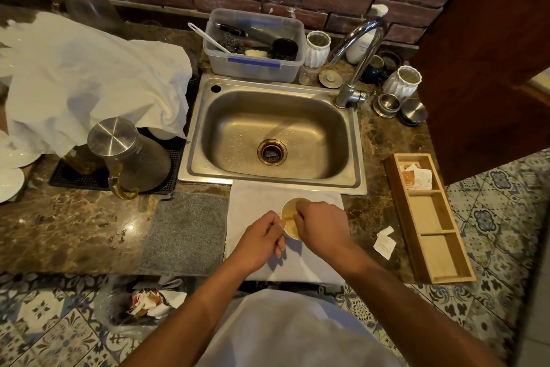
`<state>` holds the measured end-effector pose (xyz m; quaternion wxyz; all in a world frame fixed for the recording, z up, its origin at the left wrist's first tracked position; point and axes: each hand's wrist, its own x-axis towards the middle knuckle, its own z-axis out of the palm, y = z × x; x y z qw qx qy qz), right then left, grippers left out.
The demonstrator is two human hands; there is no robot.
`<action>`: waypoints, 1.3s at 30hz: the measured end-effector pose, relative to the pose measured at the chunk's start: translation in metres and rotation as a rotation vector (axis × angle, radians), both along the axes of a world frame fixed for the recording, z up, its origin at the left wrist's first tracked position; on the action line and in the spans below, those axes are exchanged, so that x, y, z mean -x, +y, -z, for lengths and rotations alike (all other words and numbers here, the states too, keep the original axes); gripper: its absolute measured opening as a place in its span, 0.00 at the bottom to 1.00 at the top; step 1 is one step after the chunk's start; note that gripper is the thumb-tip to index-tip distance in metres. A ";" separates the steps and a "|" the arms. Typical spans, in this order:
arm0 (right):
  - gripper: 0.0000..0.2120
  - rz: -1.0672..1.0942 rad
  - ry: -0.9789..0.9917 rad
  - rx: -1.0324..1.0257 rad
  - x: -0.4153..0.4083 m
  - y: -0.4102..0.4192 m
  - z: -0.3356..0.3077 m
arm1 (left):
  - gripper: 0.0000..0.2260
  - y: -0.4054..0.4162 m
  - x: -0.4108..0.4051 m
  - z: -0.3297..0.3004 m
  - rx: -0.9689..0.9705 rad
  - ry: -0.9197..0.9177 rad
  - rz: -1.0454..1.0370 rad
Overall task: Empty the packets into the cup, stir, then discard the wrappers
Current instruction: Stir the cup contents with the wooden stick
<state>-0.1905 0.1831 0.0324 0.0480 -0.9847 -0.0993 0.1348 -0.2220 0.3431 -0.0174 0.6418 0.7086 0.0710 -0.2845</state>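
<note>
Left hand [262, 235] closing around cup [290, 218], steadying it; right hand [320, 225] pinching over rim, contents unclear. Spent wrapper [385, 241] lying at 3 o'clock on counter [74, 227].

the hands [293, 228] hide the cup's [290, 212] near rim; anything pinched is too small to tell

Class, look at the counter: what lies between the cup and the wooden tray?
In the head view, a torn white wrapper lies on the counter between the cup and the wooden tray, close beside the tray.
</note>
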 end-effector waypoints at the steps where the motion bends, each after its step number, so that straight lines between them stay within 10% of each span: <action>1: 0.12 -0.014 0.011 -0.018 0.002 0.001 0.000 | 0.11 0.000 0.000 0.001 0.000 0.001 0.001; 39: 0.11 0.016 -0.046 -0.015 0.002 -0.001 -0.003 | 0.11 0.001 0.001 -0.004 0.007 -0.007 -0.002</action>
